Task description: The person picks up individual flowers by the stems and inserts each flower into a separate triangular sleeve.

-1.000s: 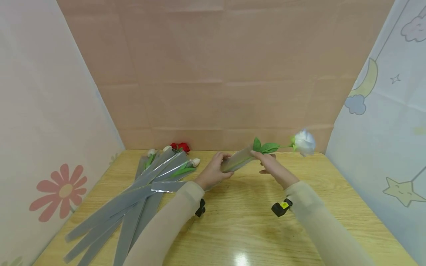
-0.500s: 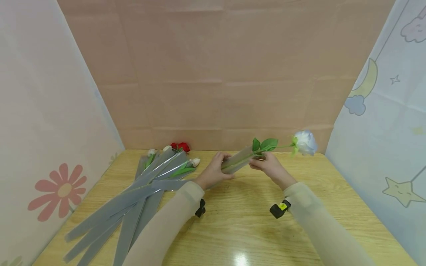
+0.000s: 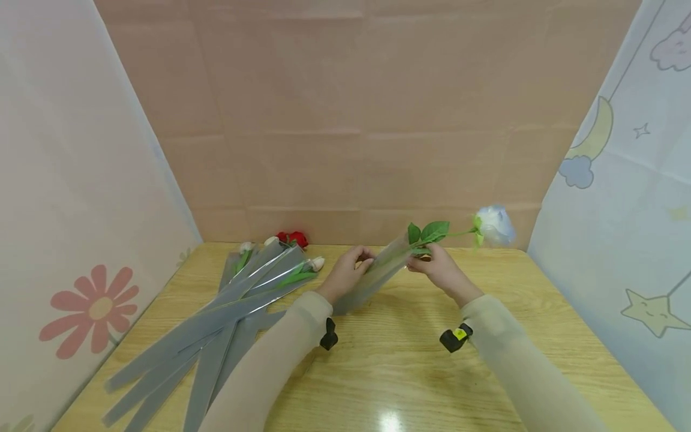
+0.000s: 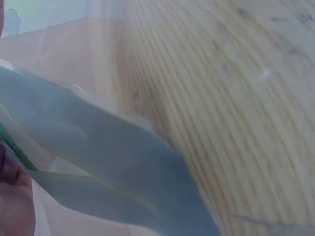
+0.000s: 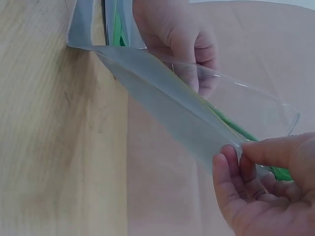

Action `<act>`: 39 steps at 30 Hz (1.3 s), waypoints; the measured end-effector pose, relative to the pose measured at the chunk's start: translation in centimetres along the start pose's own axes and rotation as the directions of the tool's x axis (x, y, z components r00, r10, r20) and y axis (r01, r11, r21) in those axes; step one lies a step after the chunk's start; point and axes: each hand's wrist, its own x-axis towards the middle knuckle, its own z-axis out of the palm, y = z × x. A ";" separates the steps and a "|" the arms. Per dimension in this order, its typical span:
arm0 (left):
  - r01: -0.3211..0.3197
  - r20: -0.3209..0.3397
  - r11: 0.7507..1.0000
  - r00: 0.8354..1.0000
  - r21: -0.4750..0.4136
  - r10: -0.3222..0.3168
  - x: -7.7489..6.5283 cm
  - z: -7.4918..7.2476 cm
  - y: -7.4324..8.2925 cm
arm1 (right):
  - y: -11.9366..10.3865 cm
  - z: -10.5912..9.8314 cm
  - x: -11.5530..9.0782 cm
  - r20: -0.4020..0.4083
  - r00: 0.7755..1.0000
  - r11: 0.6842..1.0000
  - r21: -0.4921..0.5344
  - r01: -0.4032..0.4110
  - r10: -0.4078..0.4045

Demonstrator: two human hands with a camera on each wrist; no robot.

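A white rose with a bluish tint (image 3: 493, 225) lies to the right on a green stem with leaves (image 3: 435, 231). Its lower stem runs into a long clear plastic flower sleeve (image 3: 380, 269), slanted up to the right. My left hand (image 3: 349, 273) grips the sleeve partway along, thumb and fingertips close together. At the sleeve's mouth, the thumb and finger of my right hand (image 3: 444, 273) pinch its edge; the stem and a leaf pass by the palm. The right wrist view shows this pinch by my right hand (image 5: 273, 179), with my left hand (image 5: 179, 42) farther back.
A pile of sleeved flowers (image 3: 237, 318) covers the left of the wooden table (image 3: 388, 372), with white tulips (image 3: 317, 263) and a red flower (image 3: 294, 239) at its far end. A brown backdrop (image 3: 356, 150) stands behind, and printed cloth walls rise on both sides.
My left hand has shifted its hold from wrapped around the sleeve to its upper side. My right hand moved from over the sleeve's mouth to its near edge. The rose bobbed slightly.
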 end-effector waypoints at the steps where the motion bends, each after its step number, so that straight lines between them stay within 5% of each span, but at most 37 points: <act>1: 0.007 -0.010 1.000 1.000 0.002 -0.007 0.0 0.0 0.1 | -0.1 -0.1 0.2 0.000 1.000 0.999 -0.035 0.016 -0.016; 9: -0.053 -0.165 0.998 0.985 0.017 0.056 1.0 -0.2 1.3 | -3.6 -0.6 1.7 -0.092 0.992 0.980 -0.188 0.070 -0.088; 15: -0.138 -0.292 0.988 0.950 -0.071 0.112 1.8 -0.4 2.0 | -6.0 -0.2 2.5 -0.263 0.964 0.999 -0.031 0.038 -0.045; 20: -0.163 -0.350 0.980 0.930 -0.117 0.113 2.2 -0.5 2.2 | -6.7 0.0 2.7 -0.337 0.940 0.994 0.068 0.088 -0.060; 23: -0.151 -0.359 0.980 0.928 -0.131 0.095 2.2 -0.6 2.4 | -7.0 0.0 2.7 -0.378 0.923 0.989 0.098 0.114 -0.068; 30: -0.131 -0.344 0.978 0.937 -0.161 0.069 2.2 -1.1 3.1 | -7.5 0.1 3.1 -0.514 0.844 0.952 0.149 0.266 -0.156; 39: -0.137 -0.308 0.975 0.948 -0.178 0.077 2.4 -1.5 4.0 | -7.1 -0.2 3.4 -0.602 0.784 0.913 0.219 0.345 -0.153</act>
